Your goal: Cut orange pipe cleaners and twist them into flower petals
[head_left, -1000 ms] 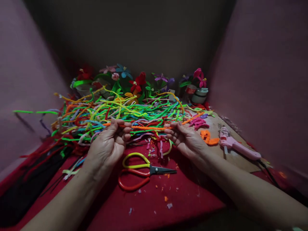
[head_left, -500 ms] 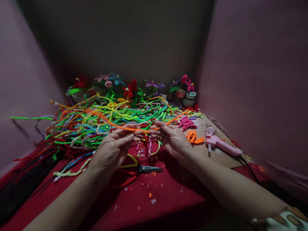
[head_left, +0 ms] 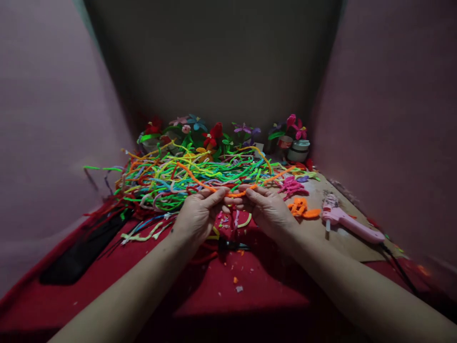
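An orange pipe cleaner is pinched between my left hand and my right hand, whose fingertips almost touch over the red cloth. The wire's ends run up left and up right from my fingers. Behind my hands lies a big heap of pipe cleaners in green, yellow, orange and other colours. Scissors lie under my hands, mostly hidden by them.
A pink glue gun rests on a brown board at the right, next to orange bent pieces and pink ones. Finished pipe-cleaner flowers and a small jar stand at the back. Pink walls close both sides.
My hands slid toward each other along the orange pipe cleaner until the fingertips nearly met. The view shifted, and the scissors are now mostly covered by my hands.
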The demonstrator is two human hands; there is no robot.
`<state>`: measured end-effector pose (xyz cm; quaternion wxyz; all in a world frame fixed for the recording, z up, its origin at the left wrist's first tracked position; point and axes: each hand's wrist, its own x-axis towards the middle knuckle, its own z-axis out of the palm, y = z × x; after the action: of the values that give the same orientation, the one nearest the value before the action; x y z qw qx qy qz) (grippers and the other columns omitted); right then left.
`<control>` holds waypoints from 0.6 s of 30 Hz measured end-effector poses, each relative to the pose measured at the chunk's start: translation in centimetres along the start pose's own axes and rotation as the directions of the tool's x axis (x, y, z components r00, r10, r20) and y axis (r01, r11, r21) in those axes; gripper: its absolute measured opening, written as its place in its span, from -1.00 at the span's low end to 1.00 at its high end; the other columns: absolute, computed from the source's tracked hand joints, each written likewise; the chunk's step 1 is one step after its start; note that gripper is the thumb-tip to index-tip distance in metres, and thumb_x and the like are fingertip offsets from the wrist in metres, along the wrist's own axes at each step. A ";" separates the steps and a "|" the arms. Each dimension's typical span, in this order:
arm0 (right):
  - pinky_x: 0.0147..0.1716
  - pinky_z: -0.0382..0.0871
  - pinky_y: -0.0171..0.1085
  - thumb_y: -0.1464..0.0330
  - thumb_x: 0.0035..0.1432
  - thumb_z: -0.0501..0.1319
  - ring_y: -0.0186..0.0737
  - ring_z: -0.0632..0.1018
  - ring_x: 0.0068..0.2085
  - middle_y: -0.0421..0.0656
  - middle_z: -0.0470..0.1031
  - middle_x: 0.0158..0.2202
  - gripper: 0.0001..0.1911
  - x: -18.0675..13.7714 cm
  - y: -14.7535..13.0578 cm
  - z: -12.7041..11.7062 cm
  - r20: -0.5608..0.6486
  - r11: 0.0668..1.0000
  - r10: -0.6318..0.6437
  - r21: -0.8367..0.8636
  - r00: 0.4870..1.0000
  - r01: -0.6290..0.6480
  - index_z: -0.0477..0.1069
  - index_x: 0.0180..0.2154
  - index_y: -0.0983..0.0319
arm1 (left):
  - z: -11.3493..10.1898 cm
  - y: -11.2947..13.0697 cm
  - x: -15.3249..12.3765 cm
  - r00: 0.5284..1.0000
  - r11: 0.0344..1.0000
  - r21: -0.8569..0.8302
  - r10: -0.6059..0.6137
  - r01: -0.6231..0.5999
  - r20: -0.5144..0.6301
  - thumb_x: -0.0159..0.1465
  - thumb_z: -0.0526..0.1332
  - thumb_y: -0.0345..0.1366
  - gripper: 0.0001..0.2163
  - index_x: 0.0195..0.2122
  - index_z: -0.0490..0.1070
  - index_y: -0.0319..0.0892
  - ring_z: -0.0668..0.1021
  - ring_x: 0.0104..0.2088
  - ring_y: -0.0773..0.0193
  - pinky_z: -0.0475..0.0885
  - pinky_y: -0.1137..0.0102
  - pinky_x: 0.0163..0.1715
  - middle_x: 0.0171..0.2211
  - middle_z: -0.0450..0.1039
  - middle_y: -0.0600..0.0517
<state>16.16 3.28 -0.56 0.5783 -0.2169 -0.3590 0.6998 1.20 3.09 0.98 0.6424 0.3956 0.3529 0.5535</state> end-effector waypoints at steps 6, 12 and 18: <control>-0.54 0.40 -0.39 0.30 -0.09 0.33 -0.36 0.52 -0.57 -0.20 0.51 -0.54 -0.76 0.4 0.1 -0.6 -0.076 0.992 -0.053 -0.116 0.996 0.044 0.45 -0.35 0.30 | 0.0 -0.7 0.3 0.999 0.997 0.073 0.036 -0.035 -0.003 -0.01 0.35 -0.31 -0.82 -0.42 0.50 -0.33 0.44 -0.63 0.45 0.32 0.59 -0.65 -0.60 0.44 0.05; -0.44 0.43 -0.32 0.28 0.08 0.19 -0.32 0.52 -0.48 -0.17 0.49 -0.47 -0.82 -1.1 0.5 0.0 -0.013 0.736 -0.340 -0.627 0.940 0.257 0.42 -0.38 0.28 | -0.3 -0.4 0.3 0.951 0.930 0.230 0.306 -0.287 -0.051 0.03 0.32 -0.27 -0.82 -0.38 0.53 -0.26 0.49 -0.56 0.39 0.42 0.47 -0.50 -0.49 0.49 0.03; -0.15 0.41 -0.25 0.54 0.12 0.10 -0.26 0.51 -0.18 -0.06 0.49 -0.18 -0.59 -1.7 1.4 0.2 0.500 0.109 -0.571 -0.740 0.651 0.664 0.30 0.02 0.21 | 0.0 -0.8 -1.1 0.815 0.711 0.430 0.567 -0.557 0.119 0.05 0.30 -0.36 -0.96 -0.46 0.54 -0.17 0.51 -0.28 0.29 0.42 0.43 -0.27 -0.38 0.52 0.02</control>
<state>15.54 1.46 -1.71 0.5910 -0.2830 -0.7484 0.1021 1.41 1.92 0.25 0.3315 0.6140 0.3398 0.6306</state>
